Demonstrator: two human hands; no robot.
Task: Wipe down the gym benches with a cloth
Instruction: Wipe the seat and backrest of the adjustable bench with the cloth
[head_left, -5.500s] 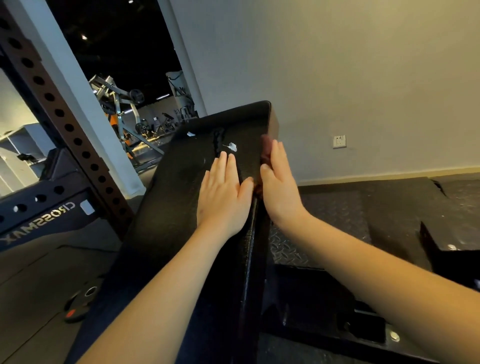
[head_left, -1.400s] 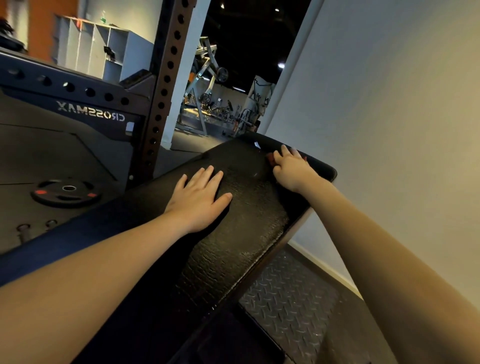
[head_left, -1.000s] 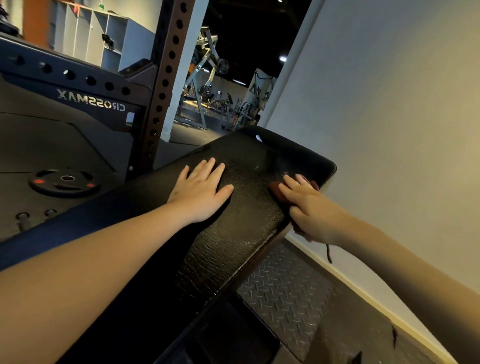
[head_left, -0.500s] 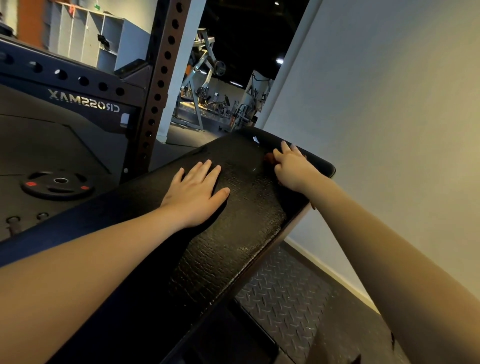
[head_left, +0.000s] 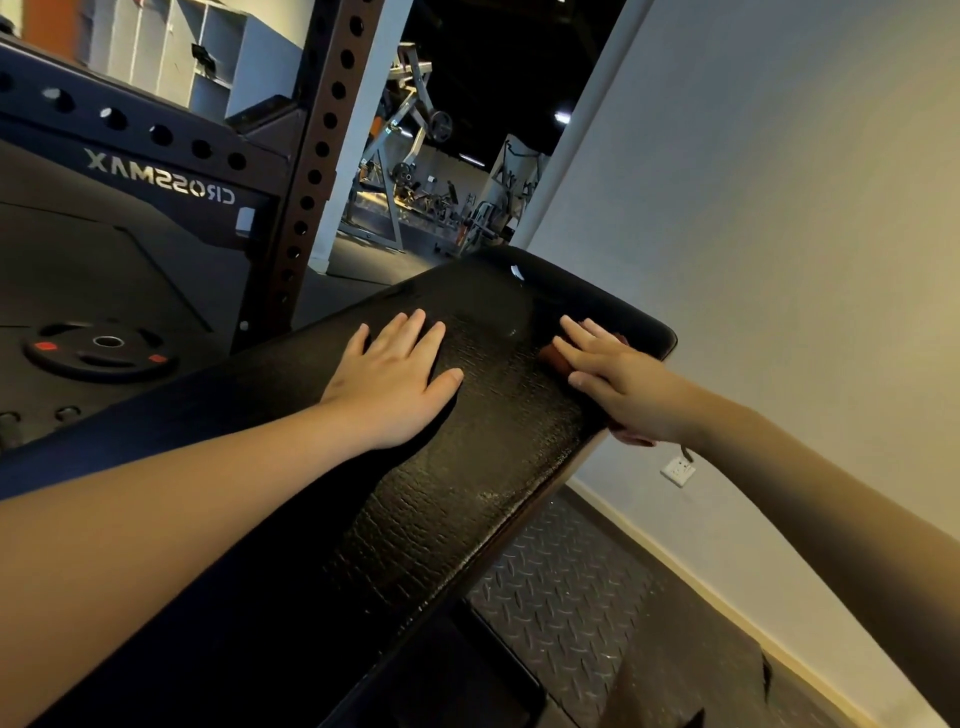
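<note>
A black textured bench pad (head_left: 493, 447) slopes up from the lower left to a rounded far end near the wall. My left hand (head_left: 397, 379) lies flat on the pad, fingers spread, holding nothing. My right hand (head_left: 618, 379) presses a small reddish-brown cloth (head_left: 553, 357) against the pad's right edge near the far end. Most of the cloth is hidden under the hand; a bit shows by the fingers and below the wrist.
A perforated rack upright (head_left: 311, 171) and a dark crossbeam (head_left: 156, 176) stand left of the bench. A weight plate (head_left: 101, 351) lies on the floor at left. A pale wall (head_left: 779, 234) with a socket (head_left: 678, 470) runs close on the right, above diamond-plate flooring (head_left: 561, 587).
My right hand with the cloth has slid back toward me along the pad's right edge, from the far end. My left hand has stayed flat in place.
</note>
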